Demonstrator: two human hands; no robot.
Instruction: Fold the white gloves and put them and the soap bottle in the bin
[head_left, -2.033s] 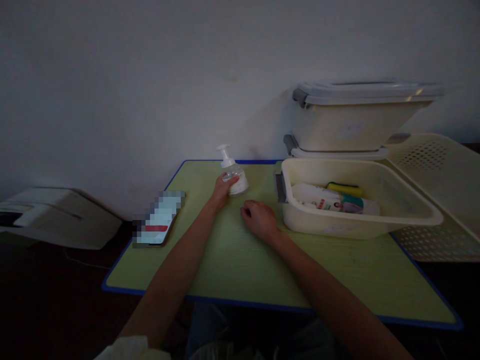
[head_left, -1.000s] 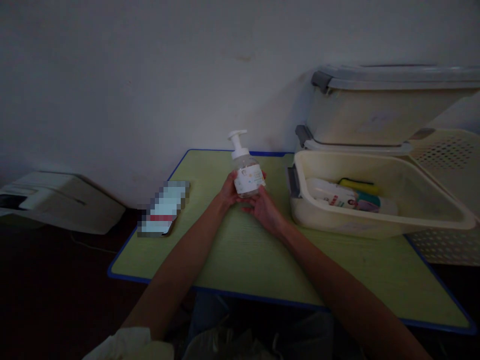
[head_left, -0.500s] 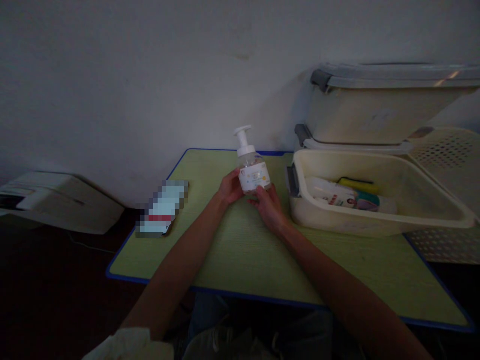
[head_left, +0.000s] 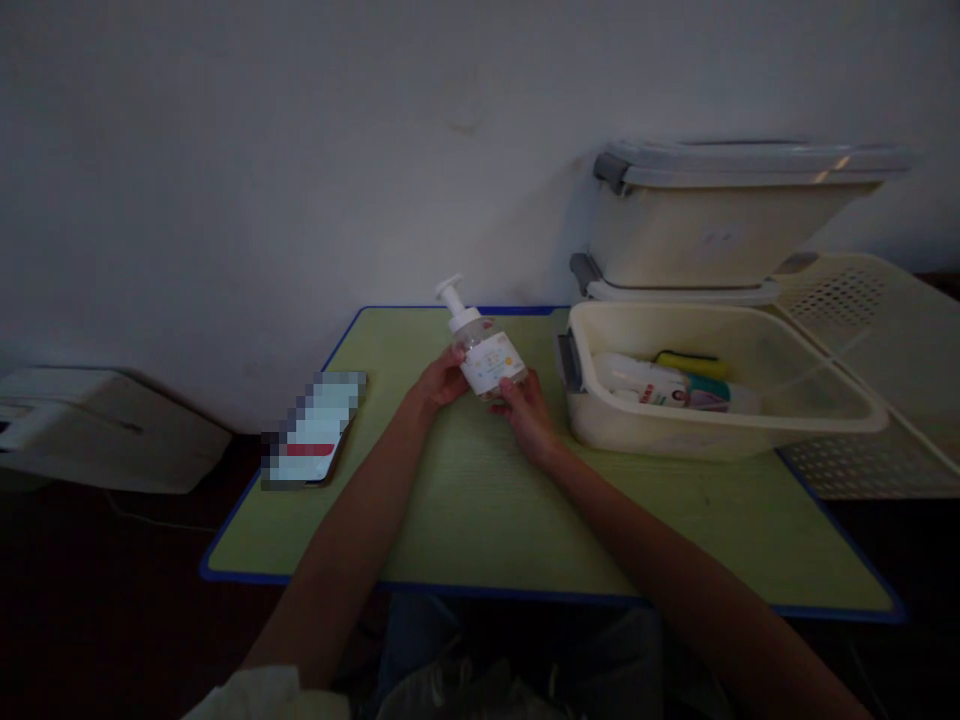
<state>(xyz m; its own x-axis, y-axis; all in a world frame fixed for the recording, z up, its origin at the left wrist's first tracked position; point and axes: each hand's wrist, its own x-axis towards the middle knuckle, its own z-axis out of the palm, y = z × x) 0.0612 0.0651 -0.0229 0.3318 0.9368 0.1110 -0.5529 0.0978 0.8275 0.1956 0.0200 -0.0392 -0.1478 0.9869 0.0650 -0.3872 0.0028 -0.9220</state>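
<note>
A clear pump bottle (head_left: 489, 362) with a white label and a white pump top is held between both my hands, above the table. It tilts, its pump pointing up and to the left. My left hand (head_left: 442, 378) grips the bottle's left side, with the fingers partly hidden behind it. My right hand (head_left: 526, 408) holds the lower right part near the base, thumb on the label's lower edge. To the right of my hands stands an open cream bin (head_left: 720, 437), in which a white bottle (head_left: 637, 380) and a yellow item (head_left: 690, 365) lie.
The green table (head_left: 480, 520) has a blue edge. On its left lies a phone (head_left: 315, 430), its screen blurred out. Behind the bin is a lidded storage box (head_left: 690, 235), with a perforated basket (head_left: 840, 310) at the right. A white case (head_left: 112, 425) stands left of the table.
The pump bottle has tipped further to the left, and both hands have turned with it. The whole view has shifted slightly.
</note>
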